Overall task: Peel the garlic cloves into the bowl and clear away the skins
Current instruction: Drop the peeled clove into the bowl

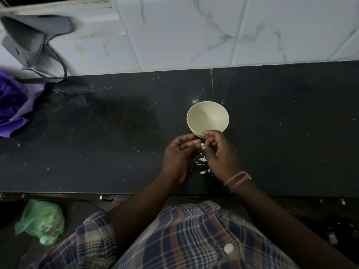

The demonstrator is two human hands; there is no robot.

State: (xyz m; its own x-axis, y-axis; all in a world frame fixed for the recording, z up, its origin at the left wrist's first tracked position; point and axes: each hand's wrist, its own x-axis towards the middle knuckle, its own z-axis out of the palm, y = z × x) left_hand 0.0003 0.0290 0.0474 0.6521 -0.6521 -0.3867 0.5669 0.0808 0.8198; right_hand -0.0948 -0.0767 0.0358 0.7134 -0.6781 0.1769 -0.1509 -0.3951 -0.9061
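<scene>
Garlic clove (pixel 202 146) is the pale speck I see pinched between both sets of fingertips, held in the air just in front of the bowl (pixel 207 118) and above the dark counter (pixel 97 133). My left hand (pixel 179 154) curls around it from the left, thumb and fingers closed on the clove's near end. My right hand (pixel 219 152) comes in from the other side, its thumb and forefinger pressed together against the same clove, the other fingers bent loosely; two pinkish bands (pixel 237 180) ring that wrist. The clove is so small and so covered by fingers that I cannot tell how much skin is on it.

The bowl is cream-coloured and stands upright on the counter, touching nothing but the stone; the right hand's knuckles overlap its near rim in my view. Its inside looks bare as far as I can see.

Directly below the hands lies a loose scatter of white skins (pixel 203 166) on the counter, some between the two wrists, a few near the right wrist. Tiny white flecks dot the stone elsewhere.

Far left, a purple cloth (pixel 13 107) lies on the counter and a grey fabric piece (pixel 31 41) hangs against the white tiled wall (pixel 194 32). Below the counter edge, a green plastic bag (pixel 41 222) sits at lower left. A plaid shirt (pixel 184 239) fills the bottom of the frame.
</scene>
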